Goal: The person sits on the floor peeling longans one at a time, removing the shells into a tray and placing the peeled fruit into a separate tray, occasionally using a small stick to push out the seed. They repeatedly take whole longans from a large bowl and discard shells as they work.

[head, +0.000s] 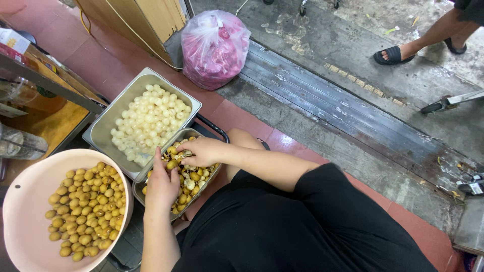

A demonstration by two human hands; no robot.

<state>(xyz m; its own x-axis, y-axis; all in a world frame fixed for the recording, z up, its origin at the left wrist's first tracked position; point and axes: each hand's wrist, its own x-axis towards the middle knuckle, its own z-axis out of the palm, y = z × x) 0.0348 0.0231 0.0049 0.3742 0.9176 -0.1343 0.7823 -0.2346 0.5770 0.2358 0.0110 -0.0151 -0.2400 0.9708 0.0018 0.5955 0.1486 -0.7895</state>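
- On the red tiled floor [242,118]: two steel trays [103,126], one pink bowl [25,201], one pink bag [214,48].
- Right hand [201,150] fingers pinch a fruit [185,153]; left hand [161,184] fingers: cannot tell.

Red-tiled floor [126,55] under pink plastic bag [214,48], wooden board [146,20].

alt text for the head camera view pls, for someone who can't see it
A person's left hand and right hand work over a metal tray of fruit shells. Beside it sit a metal tray of peeled white fruit and a pink bowl of unpeeled yellow-brown fruit; a pink-filled plastic bag stands behind.
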